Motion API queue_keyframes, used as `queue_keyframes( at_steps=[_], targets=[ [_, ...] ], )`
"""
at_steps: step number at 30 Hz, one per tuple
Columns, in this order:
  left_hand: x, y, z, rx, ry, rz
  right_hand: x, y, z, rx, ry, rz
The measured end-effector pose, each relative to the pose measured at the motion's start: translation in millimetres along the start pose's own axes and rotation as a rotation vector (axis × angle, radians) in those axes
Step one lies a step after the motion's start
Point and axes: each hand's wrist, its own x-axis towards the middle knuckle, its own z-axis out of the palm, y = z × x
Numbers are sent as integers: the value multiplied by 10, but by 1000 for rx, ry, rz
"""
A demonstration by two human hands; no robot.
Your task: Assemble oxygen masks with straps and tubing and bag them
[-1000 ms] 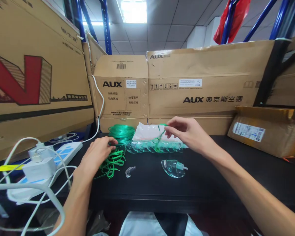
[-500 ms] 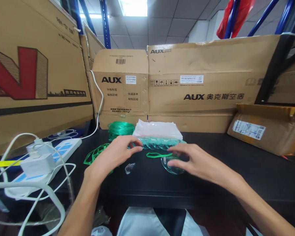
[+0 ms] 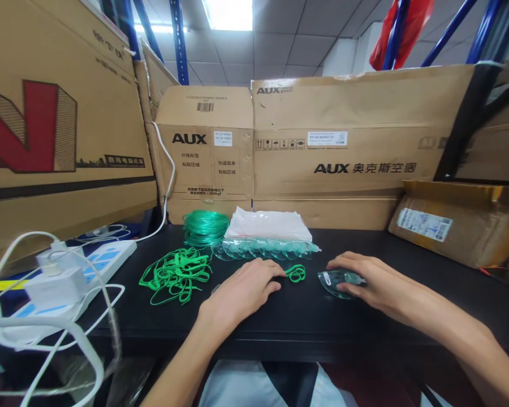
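In my right hand [image 3: 375, 282] is a clear, greenish soft plastic face mask [image 3: 338, 284]; the fingers curve over its top and the thumb lies on the near side. The mask is low over the black table. My left hand [image 3: 252, 282] reaches across the middle, thumb and fingers apart, fingertips at the left end of a small curled green elastic strap [image 3: 297, 273]. Behind that hand runs a row of nested clear green masks [image 3: 263, 249]. A loose heap of green elastic straps [image 3: 178, 274] lies to the left.
A coil of green tubing [image 3: 206, 226] and a white plastic bag [image 3: 269, 223] stand at the back. White power strip [image 3: 106, 263] and cables occupy the left. Large cardboard boxes [image 3: 356, 152] wall the rear; a smaller carton [image 3: 462, 226] sits at right.
My right hand has moved right with the mask. My left hand has come right and nearer, over where small clear wire-like pieces lay. The small strap, stretched out before, is now curled.
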Motion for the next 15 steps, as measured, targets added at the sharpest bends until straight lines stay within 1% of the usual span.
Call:
queue_keyframes(
  at_steps=[2, 4, 6, 10, 12, 15],
  targets=[
    [-9, -35, -2, -2, 1, -11, 87, -134, 12, -14, 38, -57],
    [-17, -95, -17, -17, 5, -20, 150, -339, 37, -15, 66, -118],
    [-19, -162, -35, -34, 1, -22, 175, -574, 67, -9, 62, -167],
    [-15, -261, -62, -60, -16, -18, 178, -968, 138, 7, 54, -178],
    [-13, -282, -65, -65, -17, -17, 204, -1072, 193, -4, 59, -187],
    [-9, -283, -60, -61, -20, -21, 283, -1128, 291, -71, 75, -214]
  ],
)
